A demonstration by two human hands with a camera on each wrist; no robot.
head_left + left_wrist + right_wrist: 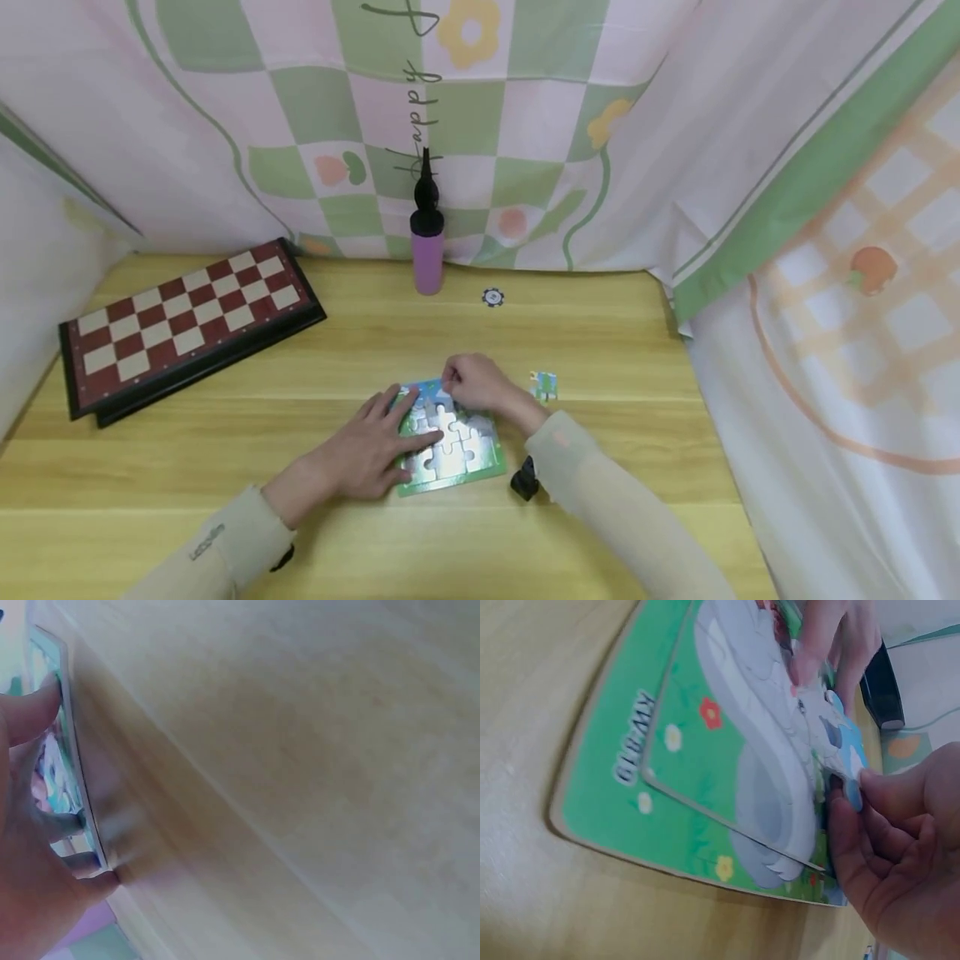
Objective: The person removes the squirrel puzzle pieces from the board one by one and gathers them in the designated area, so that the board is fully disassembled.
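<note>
- Head view: fingers of the left hand (375,446) lie straight and spread, pressing flat on the near-left part of the jigsaw puzzle (448,440). The right hand (476,382) is curled at the puzzle's far edge, fingertips pinched, apparently on a puzzle piece; the piece itself is hidden here.
- Puzzle lies on the wooden table (600,350), directly in front of the person. A loose piece (543,385) sits just right of the right hand; chessboard (187,321) well apart to the left, purple bottle (427,250) and a small round token (492,297) farther back.
- Left wrist view: thumb and fingers rest against the puzzle's edge; blurred, little else readable.
- Right wrist view: fingertips pinch a blue-and-white piece (847,761) at the board's far corner, touching the placed pieces. Green frame (630,787) flat on the table.
- Risk (judgement): if the tabs are misaligned, pressing down could lift or shift neighbouring pieces; if the left hand eases, the board could slide.
</note>
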